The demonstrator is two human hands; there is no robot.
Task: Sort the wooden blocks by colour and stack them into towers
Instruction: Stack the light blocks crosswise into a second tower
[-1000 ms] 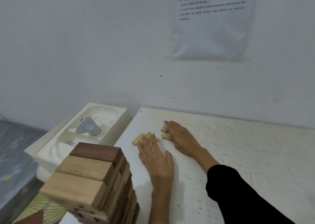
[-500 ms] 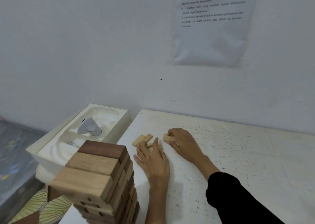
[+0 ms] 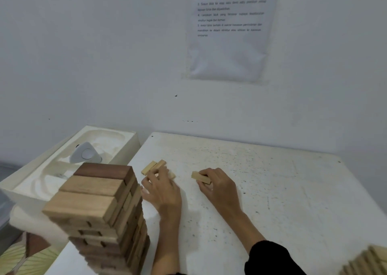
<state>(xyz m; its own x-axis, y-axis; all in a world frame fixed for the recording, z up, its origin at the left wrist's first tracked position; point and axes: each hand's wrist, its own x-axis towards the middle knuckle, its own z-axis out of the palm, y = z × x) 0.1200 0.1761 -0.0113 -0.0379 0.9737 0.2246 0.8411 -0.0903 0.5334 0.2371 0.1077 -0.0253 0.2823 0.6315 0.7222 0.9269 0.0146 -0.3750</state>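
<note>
**A:** Progress?

**B:** Early. A tall tower of mixed brown and pale wooden blocks (image 3: 98, 212) stands unsorted at the near-left edge of the white worktop (image 3: 272, 191). Beyond it, the left hand (image 3: 162, 187) curls over a cluster of pale wooden blocks (image 3: 154, 166). The right hand (image 3: 217, 185) pinches a single pale wooden block (image 3: 200, 177).

**A:** Change?

**B:** The right hand has drawn its block rightward, apart from the cluster.

Just right of the block tower (image 3: 98, 207), the left hand (image 3: 162, 191) rested on loose pale blocks (image 3: 152, 166), and farther right the right hand (image 3: 218, 185) gripped a single pale block (image 3: 200, 177).
</note>
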